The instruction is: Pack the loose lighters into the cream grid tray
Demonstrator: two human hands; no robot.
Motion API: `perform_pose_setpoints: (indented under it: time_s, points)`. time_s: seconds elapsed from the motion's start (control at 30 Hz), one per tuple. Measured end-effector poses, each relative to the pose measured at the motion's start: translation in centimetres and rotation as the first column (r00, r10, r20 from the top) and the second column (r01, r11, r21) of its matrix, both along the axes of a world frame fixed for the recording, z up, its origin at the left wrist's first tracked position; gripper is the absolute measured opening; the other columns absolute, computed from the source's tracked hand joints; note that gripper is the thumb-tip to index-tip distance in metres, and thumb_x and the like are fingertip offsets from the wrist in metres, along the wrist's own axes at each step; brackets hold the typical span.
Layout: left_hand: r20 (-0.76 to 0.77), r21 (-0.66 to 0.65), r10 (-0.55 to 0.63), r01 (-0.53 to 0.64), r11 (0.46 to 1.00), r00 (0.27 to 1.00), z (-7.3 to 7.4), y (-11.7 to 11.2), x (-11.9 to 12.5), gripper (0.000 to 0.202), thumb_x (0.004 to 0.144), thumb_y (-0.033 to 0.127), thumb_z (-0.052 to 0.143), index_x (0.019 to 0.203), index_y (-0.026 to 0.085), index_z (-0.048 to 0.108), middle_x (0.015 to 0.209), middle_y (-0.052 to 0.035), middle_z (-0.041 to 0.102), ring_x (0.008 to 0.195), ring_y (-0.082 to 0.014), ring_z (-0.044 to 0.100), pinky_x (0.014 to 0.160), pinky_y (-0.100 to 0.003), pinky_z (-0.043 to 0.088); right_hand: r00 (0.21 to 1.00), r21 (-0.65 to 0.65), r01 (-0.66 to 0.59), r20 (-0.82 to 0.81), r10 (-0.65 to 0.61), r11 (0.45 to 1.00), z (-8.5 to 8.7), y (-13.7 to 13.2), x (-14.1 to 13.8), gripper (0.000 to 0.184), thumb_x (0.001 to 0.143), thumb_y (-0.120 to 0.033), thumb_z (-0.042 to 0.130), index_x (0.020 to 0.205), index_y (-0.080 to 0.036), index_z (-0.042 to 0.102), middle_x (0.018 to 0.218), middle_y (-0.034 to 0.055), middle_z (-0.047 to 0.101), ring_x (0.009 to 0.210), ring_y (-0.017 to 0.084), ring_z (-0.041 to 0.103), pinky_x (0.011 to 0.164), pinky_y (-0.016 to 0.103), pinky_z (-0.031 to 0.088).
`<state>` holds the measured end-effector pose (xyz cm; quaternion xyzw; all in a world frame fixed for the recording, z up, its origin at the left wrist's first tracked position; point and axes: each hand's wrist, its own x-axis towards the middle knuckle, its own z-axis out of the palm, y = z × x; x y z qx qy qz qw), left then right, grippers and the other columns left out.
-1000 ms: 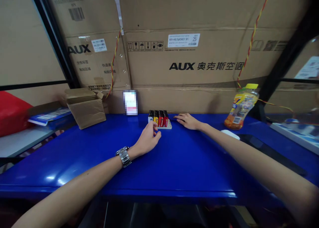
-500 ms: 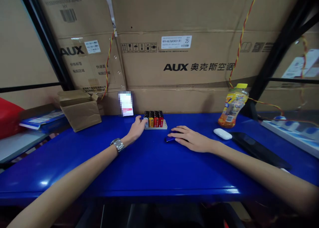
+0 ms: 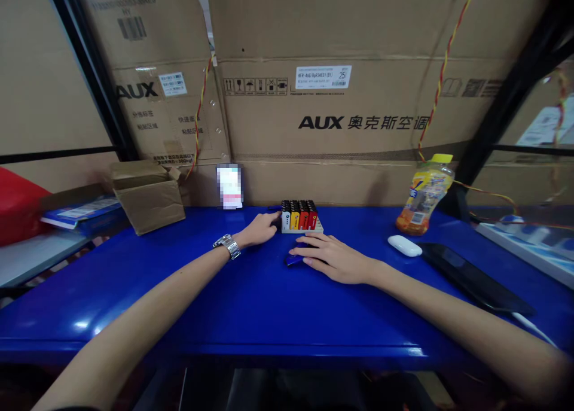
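Observation:
My left hand (image 3: 258,230), wearing a metal watch, is at the left side of a white tray (image 3: 319,227) of upright lighters (image 3: 299,219). Its extended fingertips touch or nearly touch the white lighter at the corner; nothing shows held in it. The front row shows white, yellow and red lighters with black tops. In front of the tray, my right hand (image 3: 338,258) lies low over the table, palm down. Its fingers rest around a blue lighter (image 3: 295,259), partly hidden beneath them.
A lit phone (image 3: 230,186) leans against the cardboard behind. An open carton (image 3: 147,198) stands left on the blue table (image 3: 251,315). At right are a drink bottle (image 3: 424,198), a white earbud case (image 3: 404,245), a black device (image 3: 475,279) with a white cable, and a power strip (image 3: 529,249).
The tray of lighters has slid to the right, with my left hand following at its side. My right hand has shifted slightly left, the blue lighter moving with it. The view has turned a little.

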<state>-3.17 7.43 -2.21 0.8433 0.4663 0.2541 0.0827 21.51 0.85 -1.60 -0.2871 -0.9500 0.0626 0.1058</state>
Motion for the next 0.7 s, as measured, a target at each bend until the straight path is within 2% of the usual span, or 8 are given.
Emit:
perform_pose_setpoints:
  time_s: [0.03,0.13,0.23,0.37,0.43,0.53,0.7]
  points:
    - [-0.118,0.033,0.019,-0.016,0.999,0.993,0.2,0.5,-0.2,0.049,0.079,0.010,0.041,0.125,0.016,0.058,0.122,-0.0109,0.065,0.109,-0.0249,0.061,0.096,-0.037,0.044,1.000,0.007,-0.001,0.006,0.001,1.000,0.0,0.0,0.0,0.041,0.100,-0.044,0.030,0.137,-0.040,0.047,0.145,0.0028,0.046,0.136,0.028,0.035,0.101,0.053,0.038]
    - [-0.344,0.162,0.196,-0.148,0.976,0.918,0.9,2.1,-0.5,0.051,0.085,0.009,0.034,0.134,0.010,0.048,0.132,-0.0179,0.057,0.121,-0.0276,0.051,0.098,-0.041,0.040,1.000,0.021,-0.007,0.015,0.007,1.000,0.0,0.0,-0.1,0.042,0.100,-0.043,0.029,0.138,-0.039,0.046,0.145,0.0026,0.046,0.135,0.027,0.036,0.101,0.052,0.038]
    - [-0.407,0.145,0.202,-0.155,0.977,0.891,0.9,3.9,-0.2,0.054,0.085,0.008,0.036,0.138,0.013,0.041,0.143,-0.0169,0.045,0.128,-0.0278,0.044,0.099,-0.043,0.037,1.000,0.025,-0.009,0.013,0.008,1.000,0.0,0.0,-0.2,0.042,0.100,-0.043,0.029,0.138,-0.039,0.046,0.144,0.0020,0.047,0.135,0.027,0.036,0.103,0.051,0.037]
    - [-0.475,0.084,0.216,-0.200,0.976,0.853,0.5,4.9,0.5,0.038,0.090,0.020,0.038,0.125,0.015,0.052,0.128,-0.0182,0.058,0.118,-0.0308,0.051,0.090,-0.047,0.041,1.000,0.026,0.000,0.022,0.000,1.000,0.1,-0.2,-0.2,0.042,0.100,-0.043,0.028,0.138,-0.040,0.046,0.145,0.0025,0.046,0.135,0.027,0.036,0.102,0.051,0.038]
    - [-0.501,0.089,0.239,-0.225,0.970,0.832,0.5,4.4,0.5,0.034,0.092,0.024,0.037,0.116,0.012,0.058,0.117,-0.0209,0.063,0.111,-0.0332,0.056,0.088,-0.049,0.041,1.000,0.030,0.004,0.028,-0.005,1.000,0.2,-0.1,-0.1,0.042,0.100,-0.043,0.028,0.138,-0.040,0.045,0.145,0.0030,0.045,0.135,0.027,0.036,0.100,0.052,0.038]
    - [-0.537,0.127,0.261,-0.229,0.965,0.802,0.8,2.2,-0.3,0.033,0.091,0.025,0.036,0.103,0.008,0.062,0.105,-0.0252,0.065,0.102,-0.0364,0.058,0.086,-0.051,0.039,0.999,0.033,0.016,0.027,-0.017,0.999,0.1,0.4,0.0,0.042,0.100,-0.044,0.029,0.137,-0.040,0.046,0.145,0.0035,0.046,0.134,0.029,0.037,0.098,0.054,0.040]
    - [-0.579,0.189,0.238,-0.155,0.970,0.780,1.2,-3.2,-3.0,0.034,0.091,0.024,0.033,0.107,0.009,0.058,0.104,-0.0229,0.063,0.097,-0.0350,0.057,0.078,-0.047,0.043,0.999,0.049,0.034,0.032,-0.036,0.998,0.1,1.7,-0.2,0.041,0.099,-0.047,0.029,0.135,-0.041,0.049,0.144,0.0030,0.047,0.131,0.031,0.040,0.092,0.055,0.042]
